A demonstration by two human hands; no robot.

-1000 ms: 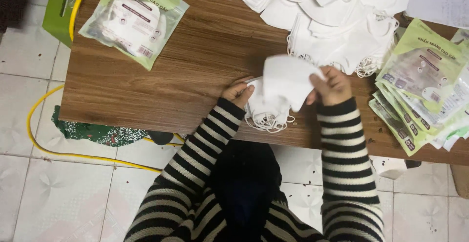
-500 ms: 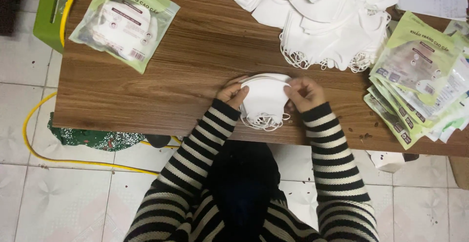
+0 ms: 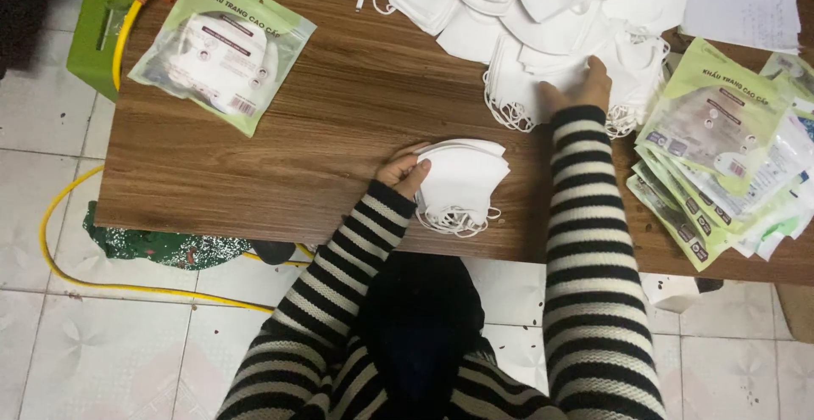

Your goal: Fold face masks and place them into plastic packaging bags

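Note:
A small stack of folded white face masks (image 3: 462,181) lies near the front edge of the wooden table (image 3: 339,123). My left hand (image 3: 404,171) grips the stack's left side. My right hand (image 3: 578,88) reaches across the table and rests on a large loose heap of white masks (image 3: 543,22) with elastic loops; its fingers press on a mask at the heap's near edge. Whether it grips one I cannot tell. Both arms wear black-and-white striped sleeves.
A sealed green-and-clear packet holding masks (image 3: 222,45) lies at the table's left. Several empty green packets (image 3: 729,149) are fanned out at the right edge. Papers (image 3: 746,0) sit at the top right. A yellow hose (image 3: 119,47) runs down to the tiled floor.
My right hand let go of the small stack and moved up and right onto the big heap. The left hand still holds the stack, which now lies flat on the table.

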